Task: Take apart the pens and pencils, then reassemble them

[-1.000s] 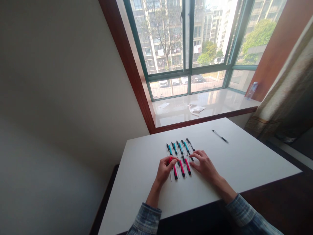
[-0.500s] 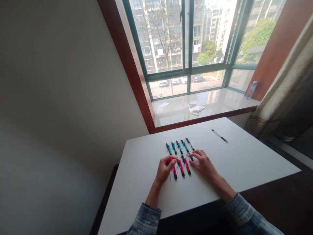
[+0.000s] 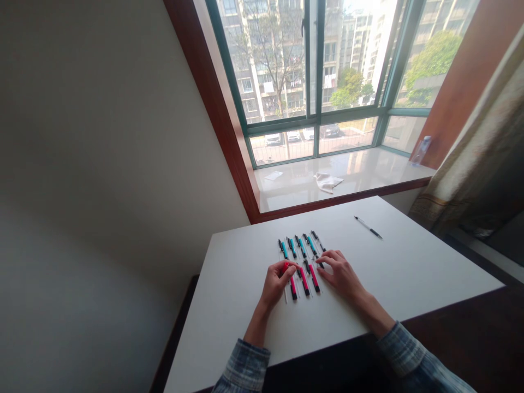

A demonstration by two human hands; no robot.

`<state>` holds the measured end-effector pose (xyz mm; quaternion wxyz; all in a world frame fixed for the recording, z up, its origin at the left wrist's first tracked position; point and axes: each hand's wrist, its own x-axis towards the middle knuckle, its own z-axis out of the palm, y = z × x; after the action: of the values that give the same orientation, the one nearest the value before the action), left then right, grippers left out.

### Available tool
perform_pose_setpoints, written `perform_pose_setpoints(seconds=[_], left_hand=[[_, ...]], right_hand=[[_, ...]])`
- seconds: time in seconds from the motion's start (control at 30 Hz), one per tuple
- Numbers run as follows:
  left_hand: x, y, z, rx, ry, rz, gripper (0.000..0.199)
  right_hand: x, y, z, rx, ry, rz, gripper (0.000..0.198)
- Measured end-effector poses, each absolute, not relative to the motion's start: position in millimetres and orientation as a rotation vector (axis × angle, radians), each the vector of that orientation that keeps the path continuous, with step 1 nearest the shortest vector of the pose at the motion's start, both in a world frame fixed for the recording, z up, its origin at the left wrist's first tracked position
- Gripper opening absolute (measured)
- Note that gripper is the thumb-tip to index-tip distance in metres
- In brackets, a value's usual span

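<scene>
My left hand [image 3: 275, 281] is closed around a red highlighter [image 3: 286, 266], its upper end showing between thumb and fingers. Below it on the white table lie pink-and-black highlighters [image 3: 304, 281] in a row, partly covered by that hand. My right hand [image 3: 339, 272] rests at the row's right end, with curled thumb and forefinger on either side of a black pen [image 3: 320, 263]; part of the pen is hidden. Farther back is a row of blue-and-black highlighters [image 3: 299, 245], with another black pen [image 3: 318, 240] at its right end.
A single black-and-clear pen [image 3: 368, 227] lies toward the back right of the white table [image 3: 417, 267]. Behind the table, the windowsill [image 3: 286, 194] holds a white cloth [image 3: 327, 183], a piece of paper [image 3: 273, 176] and a clear bottle [image 3: 421, 150]. A curtain [image 3: 462, 147] hangs at right.
</scene>
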<state>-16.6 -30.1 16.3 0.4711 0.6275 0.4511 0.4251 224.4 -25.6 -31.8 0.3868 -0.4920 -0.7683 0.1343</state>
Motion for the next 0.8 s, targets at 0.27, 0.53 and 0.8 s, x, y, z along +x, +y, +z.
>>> perform_pose_setpoints(seconds=[0.27, 0.53, 0.8], left_hand=[[-16.6, -29.3, 17.0, 1.519, 1.104, 1.046, 0.04], [-16.9, -30.0, 18.5, 1.526, 1.113, 1.041, 0.037], [-18.7, -29.7, 15.9, 1.53, 1.11, 1.045, 0.037]], right_hand=[[224.0, -23.9, -32.7, -1.231, -1.958, 0.355, 0.016], [223.5, -24.5, -31.6, -1.218, -1.967, 0.36, 0.018], [224.1, -29.3, -28.6, -1.287, -1.886, 0.37, 0.019]])
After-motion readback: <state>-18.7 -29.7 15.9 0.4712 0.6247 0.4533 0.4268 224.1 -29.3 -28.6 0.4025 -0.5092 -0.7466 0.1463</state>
